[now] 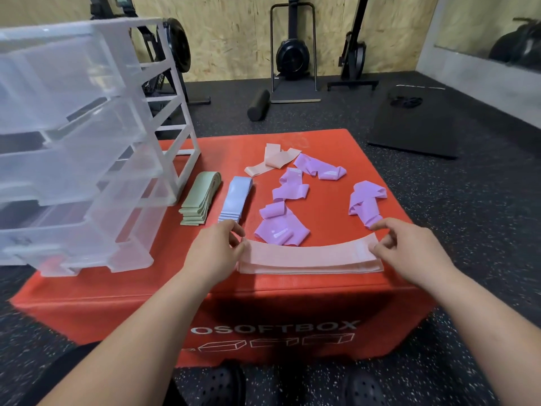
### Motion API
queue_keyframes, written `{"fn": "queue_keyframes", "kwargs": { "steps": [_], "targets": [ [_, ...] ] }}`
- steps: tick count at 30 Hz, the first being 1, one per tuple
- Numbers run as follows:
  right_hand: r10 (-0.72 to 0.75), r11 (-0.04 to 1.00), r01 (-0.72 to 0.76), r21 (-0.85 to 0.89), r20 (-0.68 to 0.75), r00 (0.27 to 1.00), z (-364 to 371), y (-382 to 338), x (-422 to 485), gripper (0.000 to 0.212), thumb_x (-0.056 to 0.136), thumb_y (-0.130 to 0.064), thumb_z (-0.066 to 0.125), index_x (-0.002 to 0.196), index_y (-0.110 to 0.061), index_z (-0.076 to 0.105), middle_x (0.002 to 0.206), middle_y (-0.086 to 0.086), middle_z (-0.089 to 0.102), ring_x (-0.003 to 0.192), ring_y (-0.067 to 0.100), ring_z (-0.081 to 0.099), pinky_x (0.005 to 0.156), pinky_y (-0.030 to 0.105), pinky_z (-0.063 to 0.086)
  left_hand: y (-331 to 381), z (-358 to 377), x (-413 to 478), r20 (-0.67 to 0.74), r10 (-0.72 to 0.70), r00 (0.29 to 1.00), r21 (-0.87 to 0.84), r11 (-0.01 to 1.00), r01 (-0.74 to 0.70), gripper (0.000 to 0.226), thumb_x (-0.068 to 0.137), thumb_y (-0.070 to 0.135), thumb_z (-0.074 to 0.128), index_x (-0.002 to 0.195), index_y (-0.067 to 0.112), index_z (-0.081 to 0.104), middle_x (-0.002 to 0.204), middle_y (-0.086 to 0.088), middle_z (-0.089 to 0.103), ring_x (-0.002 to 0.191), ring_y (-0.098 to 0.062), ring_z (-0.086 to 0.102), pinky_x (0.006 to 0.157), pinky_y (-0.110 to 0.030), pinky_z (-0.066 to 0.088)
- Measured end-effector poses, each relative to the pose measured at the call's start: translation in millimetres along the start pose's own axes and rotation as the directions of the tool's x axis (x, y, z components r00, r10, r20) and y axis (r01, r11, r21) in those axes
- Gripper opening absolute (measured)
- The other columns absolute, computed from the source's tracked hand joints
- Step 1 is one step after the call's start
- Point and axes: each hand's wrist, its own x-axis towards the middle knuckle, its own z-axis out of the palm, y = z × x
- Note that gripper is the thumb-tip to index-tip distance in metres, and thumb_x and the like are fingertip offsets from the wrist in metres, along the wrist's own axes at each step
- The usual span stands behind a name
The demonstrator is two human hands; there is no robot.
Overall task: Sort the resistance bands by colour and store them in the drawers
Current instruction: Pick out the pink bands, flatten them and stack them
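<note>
Right now your left hand [218, 247] and right hand [409, 244] each pinch one end of the stacked pink bands [310, 257], lying flat between them on the red box [330, 206].

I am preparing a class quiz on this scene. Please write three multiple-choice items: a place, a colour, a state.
1. Where does the green stack lie?
A. in a drawer
B. on the red box, between the drawer unit and the blue stack
C. on the floor

2. Which colour is the stack held by the left hand and the right hand?
A. pink
B. purple
C. green

3. How do the purple bands lie?
A. neatly stacked
B. loose and crumpled
C. inside a drawer

Answers:
1 B: it lies on the box beside the unit.
2 A: both pinch the ends of the pink stack.
3 B: they lie twisted and scattered.
</note>
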Motion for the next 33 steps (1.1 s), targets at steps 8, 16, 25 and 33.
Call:
{"fn": "queue_keyframes", "kwargs": {
  "steps": [8,16,25,33],
  "targets": [
    [-0.040,0.989,0.038,-0.144,-0.013,0.999,14,2,-4,0.030,0.087,-0.032,0.073,0.116,-0.037,0.067,0.070,-0.016,0.066,0.079,0.016,0.065,0.074,0.040,0.055,-6,5,1,0.038,-0.009,0.999,0.023,1.000,0.008,0.011,0.088,0.026,0.074,0.097,0.030,0.069,0.074,0.012,0.071,0.076,-0.010,0.067,0.071,-0.032,0.053],
    [0.038,0.955,-0.009,-0.296,0.093,0.995,12,13,4,0.036,0.085,-0.050,0.075,0.119,-0.042,0.067,0.098,-0.007,0.056,0.100,0.021,0.061,0.087,0.040,0.054,-13,7,10,0.112,0.008,0.994,0.142,0.990,-0.023,0.017,0.089,0.037,0.073,0.105,0.031,0.069,0.080,0.008,0.069,0.083,-0.019,0.066,0.074,-0.035,0.053],
    [-0.188,0.961,0.243,-0.132,0.331,0.925,-7,36,12,0.070,0.070,-0.043,0.093,0.133,-0.043,0.062,0.128,-0.025,0.058,0.111,0.002,0.061,0.101,0.028,0.048,-20,8,11,0.322,0.337,0.885,0.057,0.926,-0.374,0.067,0.079,0.045,0.085,0.140,0.035,0.059,0.129,0.017,0.059,0.115,-0.007,0.057,0.096,-0.028,0.046],
    [-0.245,0.920,0.326,-0.216,0.329,0.912,4,37,16,0.059,0.074,-0.049,0.087,0.128,-0.046,0.064,0.125,-0.026,0.061,0.112,0.007,0.058,0.101,0.035,0.049,-26,10,10,0.312,0.355,0.881,0.099,0.910,-0.402,0.067,0.077,0.038,0.088,0.139,0.033,0.061,0.127,0.015,0.066,0.111,-0.010,0.059,0.091,-0.023,0.041]
  ]
}}
